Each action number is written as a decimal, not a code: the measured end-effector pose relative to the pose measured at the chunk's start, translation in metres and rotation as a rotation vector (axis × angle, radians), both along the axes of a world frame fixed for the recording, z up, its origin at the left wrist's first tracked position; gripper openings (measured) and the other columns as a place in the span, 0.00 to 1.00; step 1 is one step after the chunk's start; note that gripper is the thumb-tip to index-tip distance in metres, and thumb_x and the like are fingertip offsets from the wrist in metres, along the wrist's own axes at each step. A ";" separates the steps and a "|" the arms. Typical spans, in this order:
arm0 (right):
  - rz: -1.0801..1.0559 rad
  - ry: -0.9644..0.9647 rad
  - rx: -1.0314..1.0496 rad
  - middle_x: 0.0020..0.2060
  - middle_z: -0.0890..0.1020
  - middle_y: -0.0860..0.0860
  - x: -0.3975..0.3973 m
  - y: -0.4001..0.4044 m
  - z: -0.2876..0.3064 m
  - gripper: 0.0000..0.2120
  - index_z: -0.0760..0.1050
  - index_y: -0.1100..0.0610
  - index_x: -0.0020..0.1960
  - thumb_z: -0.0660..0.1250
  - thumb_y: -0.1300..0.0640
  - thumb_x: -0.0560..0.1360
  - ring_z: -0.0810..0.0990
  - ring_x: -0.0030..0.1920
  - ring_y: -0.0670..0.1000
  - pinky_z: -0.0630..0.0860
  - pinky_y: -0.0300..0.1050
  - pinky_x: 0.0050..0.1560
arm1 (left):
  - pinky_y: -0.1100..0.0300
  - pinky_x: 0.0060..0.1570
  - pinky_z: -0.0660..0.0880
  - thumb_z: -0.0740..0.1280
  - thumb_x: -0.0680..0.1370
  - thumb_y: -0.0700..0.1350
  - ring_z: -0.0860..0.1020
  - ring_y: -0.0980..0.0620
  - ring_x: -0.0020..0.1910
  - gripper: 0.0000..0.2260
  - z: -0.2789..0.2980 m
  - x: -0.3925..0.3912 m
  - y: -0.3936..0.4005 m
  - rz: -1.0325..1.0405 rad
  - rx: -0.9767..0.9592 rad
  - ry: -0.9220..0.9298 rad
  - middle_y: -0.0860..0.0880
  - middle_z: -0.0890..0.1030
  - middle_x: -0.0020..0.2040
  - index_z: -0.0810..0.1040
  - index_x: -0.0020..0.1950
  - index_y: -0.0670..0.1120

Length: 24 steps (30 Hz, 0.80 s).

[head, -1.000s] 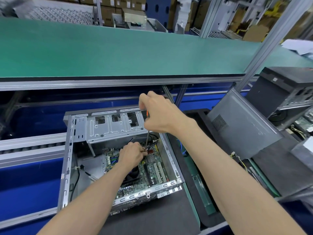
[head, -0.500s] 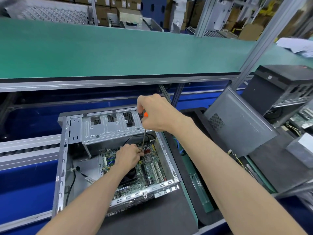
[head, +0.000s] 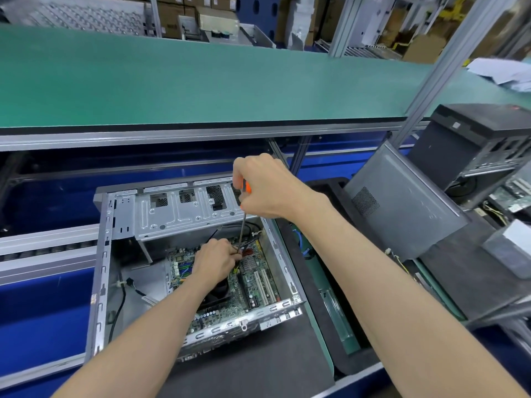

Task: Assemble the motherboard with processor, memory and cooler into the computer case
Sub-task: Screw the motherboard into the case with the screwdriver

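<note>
Step in hand, by the look of it: screwing the board (head: 253, 285) down inside the case (head: 100, 254). Board lay flat on the case floor, at the right half, cooler (head: 219, 291) dark at its middle and half hidden under the left forearm. Case lay open-side up on a dark mat (head: 258, 366).

Right hand (head: 267, 188) wrapped round the orange handle of a screwdriver (head: 242, 225), shaft held near upright, tip down at the board's far edge. Left hand (head: 215, 261) down on the board, fingertips curled in at the shaft's lower end, steadying the tip or a screw there; could not tell which, screw itself too small to make out.

Next move likely called for downward pressure and turning, shaft kept square to the board, clear of the black cables (head: 247, 226) just beside the tip.
</note>
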State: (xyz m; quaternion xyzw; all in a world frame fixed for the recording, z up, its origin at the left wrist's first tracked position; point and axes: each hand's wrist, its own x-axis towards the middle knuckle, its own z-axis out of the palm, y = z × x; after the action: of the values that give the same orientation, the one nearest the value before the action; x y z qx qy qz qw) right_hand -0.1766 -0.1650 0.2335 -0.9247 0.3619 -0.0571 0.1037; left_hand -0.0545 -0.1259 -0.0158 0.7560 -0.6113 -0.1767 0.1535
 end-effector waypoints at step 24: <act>-0.034 0.012 -0.088 0.46 0.72 0.51 0.003 0.003 -0.001 0.13 0.69 0.55 0.51 0.66 0.58 0.68 0.73 0.40 0.55 0.65 0.47 0.35 | 0.53 0.44 0.81 0.72 0.77 0.53 0.82 0.49 0.40 0.09 0.010 0.000 0.000 -0.026 0.076 0.014 0.50 0.86 0.45 0.87 0.52 0.50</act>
State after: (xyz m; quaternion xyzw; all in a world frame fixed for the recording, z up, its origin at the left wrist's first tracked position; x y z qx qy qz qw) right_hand -0.1739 -0.1620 0.2327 -0.9223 0.3755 -0.0693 0.0598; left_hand -0.0542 -0.1262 -0.0061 0.7519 -0.6130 -0.2071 0.1268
